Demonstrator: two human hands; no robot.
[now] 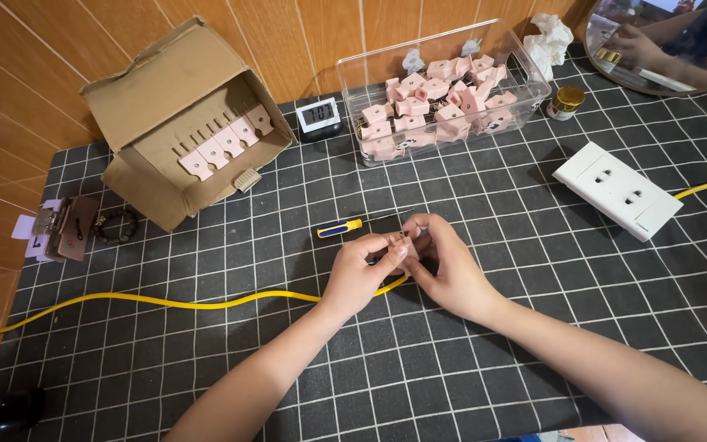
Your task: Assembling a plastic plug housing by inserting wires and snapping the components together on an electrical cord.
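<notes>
Both hands meet over the middle of the black grid-patterned mat [468, 344], fingertips pressed together around a small pink plastic part [403, 242] held just above the surface. The left hand [359, 274] pinches the part from its side with thumb and forefinger closed on it, and the right hand [445, 268] curls around it from the other side, fingers bent in and touching the same piece, so most of the part is hidden and its exact shape cannot be told. A yellow cable [165, 302] runs across the mat from the left edge and passes under the hands. Just beyond the left hand lies a small screwdriver [339, 228] with a yellow and blue handle, apart from the fingers. At the far edge of the mat a clear plastic bin [533, 82] holds a heap of similar pink parts [435, 106]. To its left stands a small digital clock [318, 115], and left of that an open cardboard box [157, 90] lies on its side with a row of pink pieces [227, 143] slotted into it. A white socket plate [617, 190] rests on the mat well to the right of the hands, with a yellow cable coming off its far side.
</notes>
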